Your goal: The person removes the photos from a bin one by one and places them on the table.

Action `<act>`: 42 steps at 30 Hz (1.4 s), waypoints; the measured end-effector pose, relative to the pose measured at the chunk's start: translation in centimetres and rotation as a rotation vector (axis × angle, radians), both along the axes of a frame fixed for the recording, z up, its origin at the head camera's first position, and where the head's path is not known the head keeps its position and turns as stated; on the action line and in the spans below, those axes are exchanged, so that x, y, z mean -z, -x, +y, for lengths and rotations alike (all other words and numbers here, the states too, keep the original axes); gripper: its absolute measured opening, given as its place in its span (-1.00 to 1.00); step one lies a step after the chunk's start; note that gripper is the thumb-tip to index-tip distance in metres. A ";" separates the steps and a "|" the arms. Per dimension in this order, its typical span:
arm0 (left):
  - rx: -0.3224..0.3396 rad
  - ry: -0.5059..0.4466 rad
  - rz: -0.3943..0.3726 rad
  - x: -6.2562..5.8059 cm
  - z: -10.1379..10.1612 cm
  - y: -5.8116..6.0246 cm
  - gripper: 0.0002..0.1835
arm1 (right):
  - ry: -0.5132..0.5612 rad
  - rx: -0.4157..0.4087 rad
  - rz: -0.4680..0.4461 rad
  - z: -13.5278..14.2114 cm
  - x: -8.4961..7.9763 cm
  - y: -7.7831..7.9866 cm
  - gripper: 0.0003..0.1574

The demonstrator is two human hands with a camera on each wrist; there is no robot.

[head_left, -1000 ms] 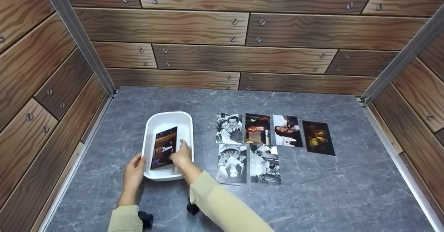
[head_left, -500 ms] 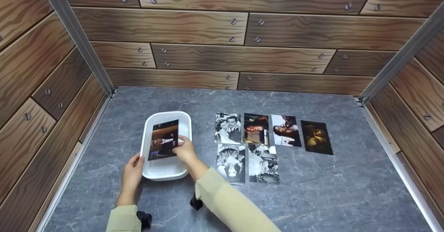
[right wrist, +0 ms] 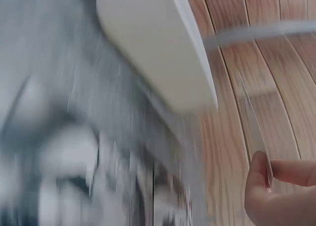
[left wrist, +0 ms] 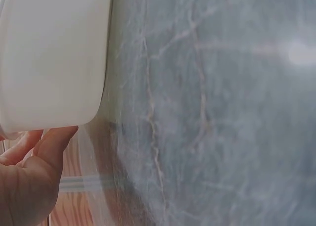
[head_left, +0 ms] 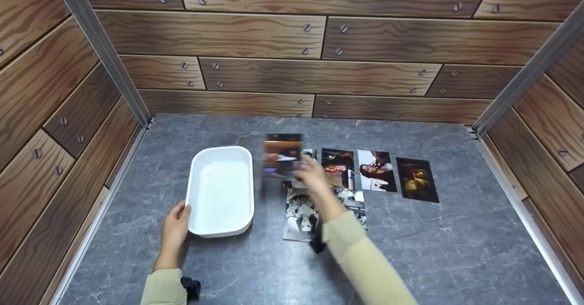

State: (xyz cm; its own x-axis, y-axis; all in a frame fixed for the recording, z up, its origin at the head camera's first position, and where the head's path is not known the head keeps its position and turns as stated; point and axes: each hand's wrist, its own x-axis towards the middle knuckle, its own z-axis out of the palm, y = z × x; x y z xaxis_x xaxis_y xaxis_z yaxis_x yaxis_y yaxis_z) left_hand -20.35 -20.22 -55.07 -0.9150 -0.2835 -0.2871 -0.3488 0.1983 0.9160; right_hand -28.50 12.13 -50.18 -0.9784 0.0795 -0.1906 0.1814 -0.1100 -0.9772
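A white rectangular tray (head_left: 221,191) stands on the left part of the grey marbled table, its inside bare. My left hand (head_left: 176,223) holds the tray's near left side; in the left wrist view the fingers (left wrist: 54,144) meet its outer wall close to the rim. Above the table, right of the tray, my right hand (head_left: 315,177) pinches a dark colour photo print (head_left: 283,157) by its right edge. Seen edge-on in the right wrist view, that print (right wrist: 254,124) sits between thumb and finger. It partly covers a black-and-white photo (head_left: 310,153).
Photos lie in two rows right of the tray: a fire-lit one (head_left: 337,168), a couple (head_left: 377,170) and a dark golden one (head_left: 417,179) behind, black-and-white ones (head_left: 301,220) in front, partly behind my right arm. Wood-patterned walls (head_left: 255,74) enclose the table (head_left: 456,245).
My right hand has lifted the dark photo out of the tray and carried it right, over the laid-out photos. My left hand has stayed at the tray.
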 end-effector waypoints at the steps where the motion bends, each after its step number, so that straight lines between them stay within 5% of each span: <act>1: 0.000 -0.003 -0.001 0.0 0.0 0.0 -0.41 | 0.016 0.019 0.004 1.3 0.2 0.0 -0.22; 9: 0.002 -0.012 -0.026 0.0 0.0 0.1 -0.37 | 0.056 0.108 -0.007 11.4 1.8 -1.5 -0.22; 23: 0.001 -0.025 -0.028 -0.1 -0.1 -0.2 -0.39 | -0.044 0.108 -0.131 26.6 3.3 -9.2 -0.50; 29: 0.006 -0.006 -0.026 -0.2 -0.4 -0.1 -0.38 | -0.035 0.019 -0.195 28.1 4.7 -11.8 -0.48; 34: 0.003 -0.004 -0.027 -0.1 -0.5 -0.2 -0.38 | -0.016 0.023 -0.243 27.7 5.8 -12.6 -0.50; 42: 0.013 -0.007 -0.008 0.0 -0.4 -0.3 -0.39 | -0.230 0.072 -0.284 26.6 5.9 -12.8 -0.12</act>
